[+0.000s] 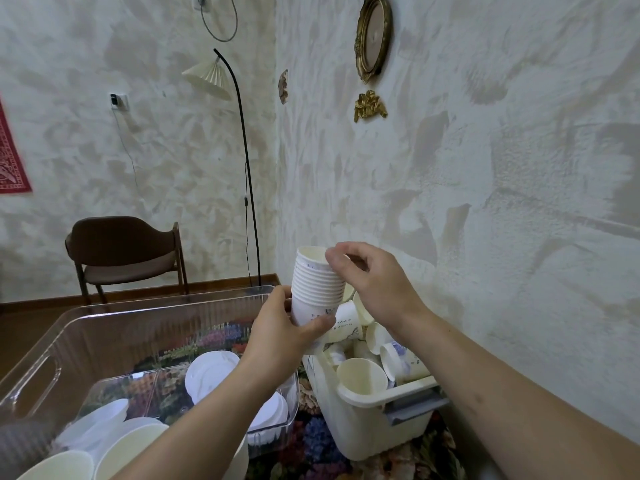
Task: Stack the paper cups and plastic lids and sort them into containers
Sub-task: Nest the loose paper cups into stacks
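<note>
Left hand (282, 327) gripping cup stack (317, 285), right hand (374, 282) pinching top rim

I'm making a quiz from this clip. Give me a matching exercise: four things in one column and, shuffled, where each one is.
Things:
1. stack of paper cups
2. loose paper cups
3. plastic lids
4. right hand

Places:
A. inside the clear bin
B. at the stack's top rim
C. gripped near its base by the left hand
D. jumbled in the cream tub

Pairs: 1-C, 2-D, 3-A, 4-B
</note>
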